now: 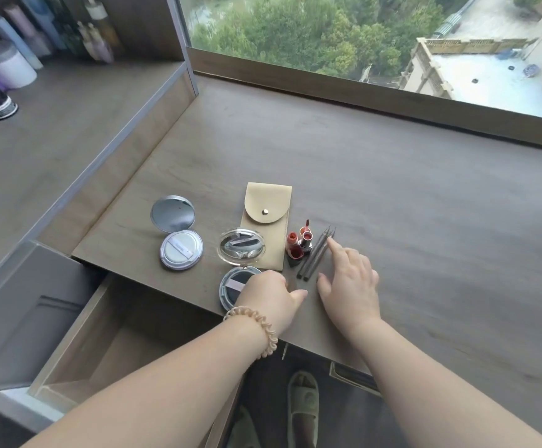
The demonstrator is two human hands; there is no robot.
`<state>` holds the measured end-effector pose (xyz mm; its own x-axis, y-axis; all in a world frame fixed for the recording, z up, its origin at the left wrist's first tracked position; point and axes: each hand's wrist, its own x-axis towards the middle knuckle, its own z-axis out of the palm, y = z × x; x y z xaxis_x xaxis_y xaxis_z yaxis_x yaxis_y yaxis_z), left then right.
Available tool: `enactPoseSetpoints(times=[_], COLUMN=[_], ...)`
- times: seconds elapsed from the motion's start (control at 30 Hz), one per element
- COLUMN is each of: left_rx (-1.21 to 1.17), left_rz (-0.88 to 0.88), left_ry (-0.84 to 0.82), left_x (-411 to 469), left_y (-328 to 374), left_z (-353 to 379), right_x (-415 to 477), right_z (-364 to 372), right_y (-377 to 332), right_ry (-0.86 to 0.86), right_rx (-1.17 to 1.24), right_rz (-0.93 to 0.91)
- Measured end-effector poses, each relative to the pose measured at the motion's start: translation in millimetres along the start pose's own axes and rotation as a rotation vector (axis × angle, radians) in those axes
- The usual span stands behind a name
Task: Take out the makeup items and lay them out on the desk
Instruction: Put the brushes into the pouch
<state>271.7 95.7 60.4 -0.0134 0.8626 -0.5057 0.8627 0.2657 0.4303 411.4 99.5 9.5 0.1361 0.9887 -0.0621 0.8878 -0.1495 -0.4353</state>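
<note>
On the wooden desk (392,205) lie an open white cushion compact (179,236), an open clear-lidded dark compact (239,263), a beige snap pouch (268,221), red lip products (300,244) and two thin grey pencils (316,255). My left hand (271,294) rests curled by the dark compact's base, partly covering it. My right hand (350,279) lies flat with fingers apart, its index fingertip touching the pencils' tips. Neither hand holds anything that I can see.
An open drawer (101,334) juts out below the desk's left front. A raised shelf (53,124) on the left carries jars and bottles. A window sill (360,92) runs along the back. Feet in green slippers (302,402) show under the desk.
</note>
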Motion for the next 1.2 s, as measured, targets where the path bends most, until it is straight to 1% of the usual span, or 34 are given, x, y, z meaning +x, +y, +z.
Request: enactPoseSetpoints(times=[0.13,0.3,0.5,0.73,0.8,0.87,0.93,0.97,1.03,1.1,1.17,1.2], left_rx=[0.087,0.134,0.074,0.064,0.047,0.016,-0.025,-0.05,-0.098,-0.191,-0.276,-0.297], left_rz=[-0.021,-0.053,-0.073,-0.093,-0.091,-0.086,-0.077,-0.072,-0.036,-0.006,0.026,0.041], left_ry=[0.018,0.032,0.102,0.113,0.121,0.133,0.148,0.158,0.186,0.267,0.384,0.444], left_x=[9.3,12.7,11.3,2.2,0.5,0.0,-0.6,-1.1,-3.0,-4.0,-0.8,2.8], left_y=[7.0,10.3,9.0,7.2,7.9,8.2,8.2,7.9,11.5,13.4,15.4,15.3], left_z=[7.3,10.9,13.7,16.9,15.9,13.2,9.1,5.9,-0.3,-12.0,-28.8,-38.0], right_x=[-2.4,-1.9,-7.1,-4.8,1.1,15.1,38.2,53.8,86.8,119.4,143.3,151.2], right_z=[-1.0,-2.8,5.0,6.7,0.2,-12.5,-29.7,-37.8,-51.3,-55.2,-53.5,-51.6], right_y=[7.5,14.3,18.1,19.3,17.5,12.2,2.7,-4.7,-14.4,-26.0,-38.4,-44.6], right_ry=[0.066,0.144,0.085,0.094,0.142,0.225,0.284,0.284,0.218,0.022,-0.209,-0.291], right_rx=[0.052,0.103,0.076,0.08,0.127,0.189,0.269,0.309,0.335,0.273,0.177,0.114], right_rz=[-0.018,-0.074,-0.093,-0.138,-0.145,-0.146,-0.113,-0.085,-0.025,-0.05,-0.121,-0.163])
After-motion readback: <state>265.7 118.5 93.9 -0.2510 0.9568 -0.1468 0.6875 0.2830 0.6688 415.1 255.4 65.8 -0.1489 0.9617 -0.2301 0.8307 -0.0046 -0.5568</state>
